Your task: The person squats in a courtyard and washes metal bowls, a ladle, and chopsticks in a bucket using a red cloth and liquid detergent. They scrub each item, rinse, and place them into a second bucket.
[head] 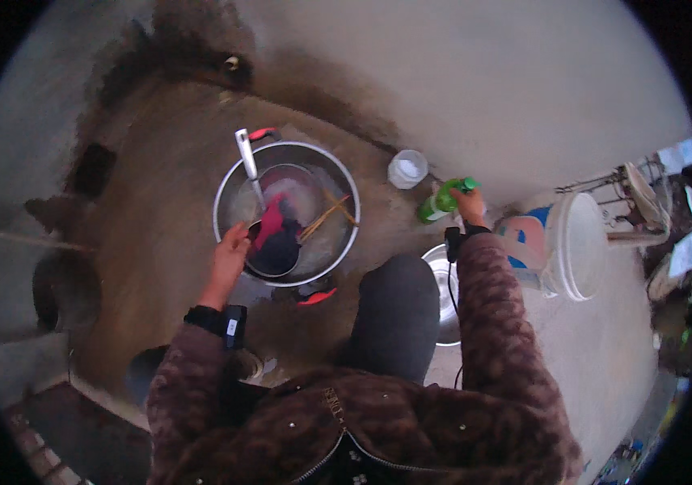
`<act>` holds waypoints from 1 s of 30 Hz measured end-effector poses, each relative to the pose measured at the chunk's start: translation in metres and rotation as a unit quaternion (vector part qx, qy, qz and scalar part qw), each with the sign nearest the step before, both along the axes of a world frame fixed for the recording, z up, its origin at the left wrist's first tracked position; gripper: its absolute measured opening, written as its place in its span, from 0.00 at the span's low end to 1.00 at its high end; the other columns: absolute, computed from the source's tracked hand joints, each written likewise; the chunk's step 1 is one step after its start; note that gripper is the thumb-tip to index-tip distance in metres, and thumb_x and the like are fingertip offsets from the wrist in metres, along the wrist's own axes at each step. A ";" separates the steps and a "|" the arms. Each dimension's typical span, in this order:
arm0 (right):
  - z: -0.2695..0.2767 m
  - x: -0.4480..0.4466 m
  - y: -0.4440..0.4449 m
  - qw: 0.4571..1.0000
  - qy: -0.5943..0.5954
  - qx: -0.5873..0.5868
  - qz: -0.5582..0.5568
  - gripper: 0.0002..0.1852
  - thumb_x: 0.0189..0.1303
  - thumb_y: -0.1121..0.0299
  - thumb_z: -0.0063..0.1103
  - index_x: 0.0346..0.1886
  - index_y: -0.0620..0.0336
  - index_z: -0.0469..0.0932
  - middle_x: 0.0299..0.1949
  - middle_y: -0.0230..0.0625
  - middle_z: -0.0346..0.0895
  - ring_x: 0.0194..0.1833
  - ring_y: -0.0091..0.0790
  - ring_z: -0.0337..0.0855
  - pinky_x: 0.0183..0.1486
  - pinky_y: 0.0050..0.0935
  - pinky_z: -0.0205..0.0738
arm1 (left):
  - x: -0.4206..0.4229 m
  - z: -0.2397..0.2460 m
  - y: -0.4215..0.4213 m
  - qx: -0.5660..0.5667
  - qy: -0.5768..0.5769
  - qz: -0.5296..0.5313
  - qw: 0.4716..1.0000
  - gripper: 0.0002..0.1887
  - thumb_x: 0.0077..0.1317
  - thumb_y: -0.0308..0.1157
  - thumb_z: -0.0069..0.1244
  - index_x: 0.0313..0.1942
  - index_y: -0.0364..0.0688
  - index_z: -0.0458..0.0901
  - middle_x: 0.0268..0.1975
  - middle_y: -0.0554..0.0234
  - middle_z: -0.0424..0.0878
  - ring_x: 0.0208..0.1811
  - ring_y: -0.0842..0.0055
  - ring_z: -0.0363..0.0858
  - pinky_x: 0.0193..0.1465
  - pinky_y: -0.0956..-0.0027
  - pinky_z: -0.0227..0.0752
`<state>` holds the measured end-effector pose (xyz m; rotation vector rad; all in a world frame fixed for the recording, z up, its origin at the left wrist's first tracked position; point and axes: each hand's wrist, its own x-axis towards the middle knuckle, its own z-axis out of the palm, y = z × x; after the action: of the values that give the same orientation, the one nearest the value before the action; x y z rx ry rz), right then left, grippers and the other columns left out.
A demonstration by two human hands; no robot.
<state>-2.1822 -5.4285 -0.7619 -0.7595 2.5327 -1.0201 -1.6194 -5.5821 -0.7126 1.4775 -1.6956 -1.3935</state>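
On the floor stands a wide metal pot [352, 244] with red-trimmed handles, water and several chopsticks [320, 222] in it. Inside it are a ladle with a metal handle [248, 156], a red and dark cloth [275, 229] and a dark round vessel [274, 257]. My left hand [232, 251] is at the pot's left rim, its fingers at the edge of the dark vessel; whether they grip it is unclear. My right hand [471, 205] holds a green plastic bottle [440, 202] near its green cap, the bottle tilted to the left.
A translucent tub [408, 170] with white contents stands by the wall, right of the pot. A metal basin [442, 285] is partly hidden by my right sleeve and knee. Farther right, a large white bucket [582, 247] lies near a metal rack [637, 233]. A pipe end [232, 62] shows at the wall.
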 end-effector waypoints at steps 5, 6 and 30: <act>0.034 0.023 -0.013 0.977 0.174 0.123 0.019 0.25 0.45 0.50 0.69 0.37 0.62 0.79 0.34 0.49 0.81 0.38 0.52 0.81 0.41 0.44 0.74 | 0.009 0.020 0.004 0.123 0.067 0.021 0.990 0.22 0.67 0.36 0.48 0.60 0.38 0.70 0.50 0.64 0.80 0.50 0.80 0.76 0.54 0.74 0.66; 0.048 0.027 -0.015 0.975 0.193 0.107 0.038 0.26 0.45 0.49 0.68 0.37 0.63 0.79 0.34 0.50 0.80 0.39 0.53 0.81 0.42 0.44 0.74 | 0.007 0.023 0.004 0.119 0.081 0.026 0.989 0.22 0.68 0.37 0.47 0.60 0.39 0.70 0.50 0.64 0.80 0.50 0.80 0.76 0.53 0.74 0.67; 0.303 0.297 -0.134 0.803 -0.361 -0.283 0.381 0.17 0.57 0.64 0.65 0.48 0.60 0.77 0.31 0.25 0.74 0.28 0.17 0.69 0.32 0.19 0.65 | 0.005 0.173 0.009 0.276 0.475 0.133 0.825 0.24 0.67 0.54 0.36 0.54 0.49 0.73 0.53 0.63 0.78 0.53 0.66 0.76 0.44 0.56 0.72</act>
<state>-1.8848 -5.5621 -0.4586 -1.1208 1.0931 -1.3834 -1.6142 -5.5735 -0.5401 0.8895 -0.4594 -2.0526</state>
